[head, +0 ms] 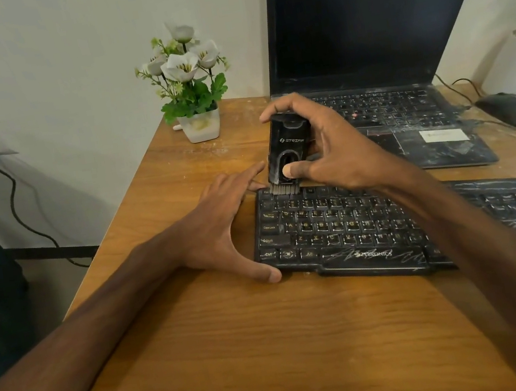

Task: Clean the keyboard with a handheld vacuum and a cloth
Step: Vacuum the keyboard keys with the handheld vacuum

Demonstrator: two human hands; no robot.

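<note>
While the right hand point(328, 153) gripped the small black plastic handheld vacuum point(289, 145), thumb pressed on its lower front and fingers curled over its top, the grey bristle nozzle point(284, 189) directly beneath that grip touched the far-left corner of the black, dust-streaked plastic keyboard point(342, 236). Left of the grip, the left hand point(221, 228) lay spread and flat on the brown wooden desk point(241, 351), fingertips and thumb against the keyboard's left edge, apparently bracing it. The vacuuming step seemed barely begun, since pale dust covered most keys. Next would likely be a steady sweep rightward along the top row, bristles kept down. No cloth was visible.
</note>
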